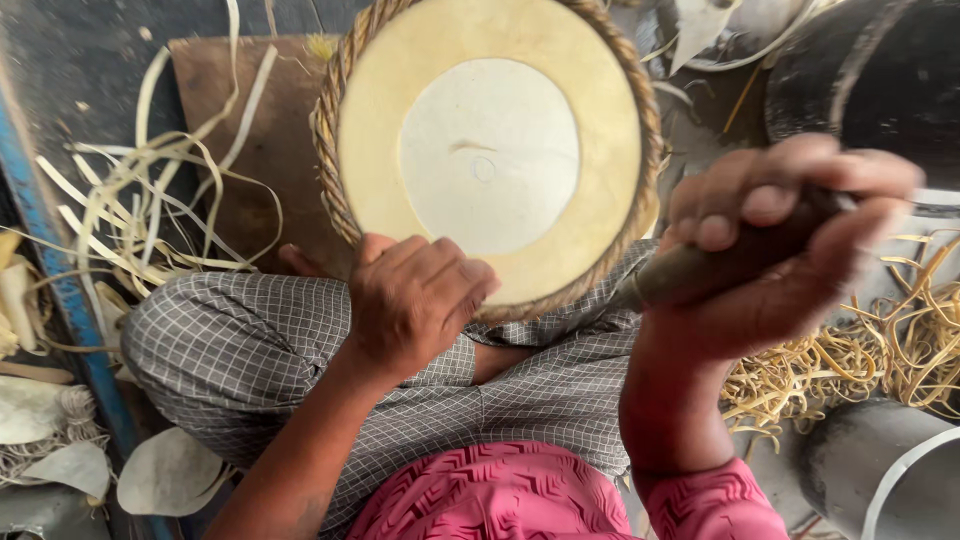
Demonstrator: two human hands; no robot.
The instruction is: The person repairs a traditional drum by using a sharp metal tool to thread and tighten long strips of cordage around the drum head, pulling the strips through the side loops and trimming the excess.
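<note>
A round drum head (490,150) with pale hide and a lighter circle in its middle rests on my lap, rimmed by a braided straw-coloured ring (335,150). My left hand (415,300) lies closed on the drum's near edge, fingers curled over the rim. My right hand (780,240) is raised close to the camera, gripping a dark wooden tool handle (700,270) that points toward the drum's right rim. The tool's tip is hidden behind the hand and the rim.
Loose pale hide strips (160,210) lie at the left over a brown board (270,140). A heap of yellowish strips (860,350) sits at the right beside dark round drum bodies (880,80). My grey checked cloth (260,350) covers my legs.
</note>
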